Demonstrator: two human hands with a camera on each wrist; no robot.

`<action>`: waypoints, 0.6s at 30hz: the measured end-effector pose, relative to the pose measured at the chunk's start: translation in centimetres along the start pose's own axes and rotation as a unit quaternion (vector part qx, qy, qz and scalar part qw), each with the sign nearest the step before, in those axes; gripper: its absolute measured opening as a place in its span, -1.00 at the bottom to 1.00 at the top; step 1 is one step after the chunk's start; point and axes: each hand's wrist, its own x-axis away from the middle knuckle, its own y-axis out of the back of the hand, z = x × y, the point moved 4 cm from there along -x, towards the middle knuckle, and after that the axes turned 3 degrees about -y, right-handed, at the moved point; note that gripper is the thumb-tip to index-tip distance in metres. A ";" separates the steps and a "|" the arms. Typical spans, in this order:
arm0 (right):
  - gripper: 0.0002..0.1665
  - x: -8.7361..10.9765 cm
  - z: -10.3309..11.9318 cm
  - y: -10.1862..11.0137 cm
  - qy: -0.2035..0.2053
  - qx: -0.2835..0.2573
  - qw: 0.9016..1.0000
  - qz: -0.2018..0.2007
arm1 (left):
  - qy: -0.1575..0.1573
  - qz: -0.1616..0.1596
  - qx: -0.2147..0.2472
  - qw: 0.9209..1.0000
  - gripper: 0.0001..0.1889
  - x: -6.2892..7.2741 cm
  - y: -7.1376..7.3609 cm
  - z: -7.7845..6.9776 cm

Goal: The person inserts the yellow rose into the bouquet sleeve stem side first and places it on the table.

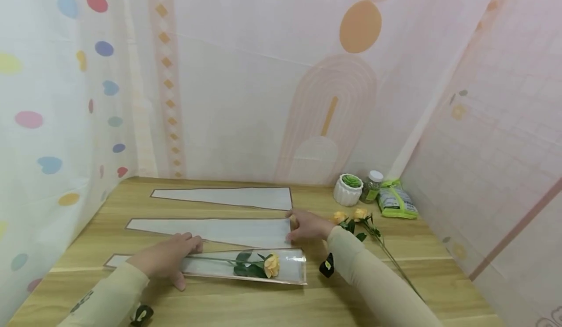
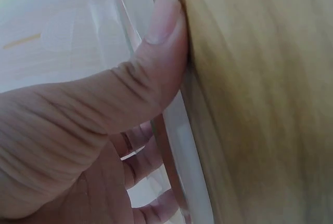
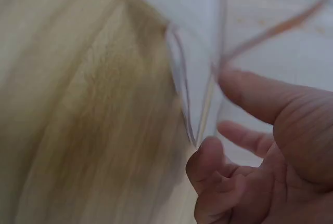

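Observation:
A yellow rose (image 1: pixel 271 265) with green leaves lies inside the front clear flower sleeve (image 1: pixel 291 263), its bloom near the wide right end. Across the narrower part of that sleeve rests my left hand (image 1: pixel 169 256), fingers spread and thumb (image 2: pixel 161 37) along the near edge. My right hand (image 1: pixel 309 227) is at the wide right end of the middle sleeve (image 1: pixel 246 228), thumb (image 3: pixel 244 91) and fingers apart at its edge. Behind it lies a third tapered sleeve (image 1: pixel 259 196), flat. The front sleeve's narrow tip shows left of my left wrist.
Two more yellow roses (image 1: pixel 361 214) lie right of my right hand, partly behind the forearm. Farther back stand a white ribbed pot (image 1: pixel 348 193) with a succulent, a lidded jar (image 1: pixel 372 188) and a green-and-grey packet (image 1: pixel 396 201). Patterned curtains (image 1: pixel 237 97) border the wooden table (image 1: pixel 246 307).

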 end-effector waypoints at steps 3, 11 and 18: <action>-0.09 -0.9 0.9 -0.6 -0.002 0.050 0.999 0.011 | 0.000 -0.005 0.003 1.000 -0.29 0.3 0.2 0.2; -0.04 -1.8 0.7 -1.0 -0.010 0.123 0.992 0.016 | -0.002 -0.021 -0.003 1.000 -0.29 0.6 0.3 -0.1; -0.28 -2.5 -0.5 -1.1 0.027 0.168 0.985 -0.016 | 0.004 -0.021 -0.003 1.000 -0.30 0.7 0.2 0.0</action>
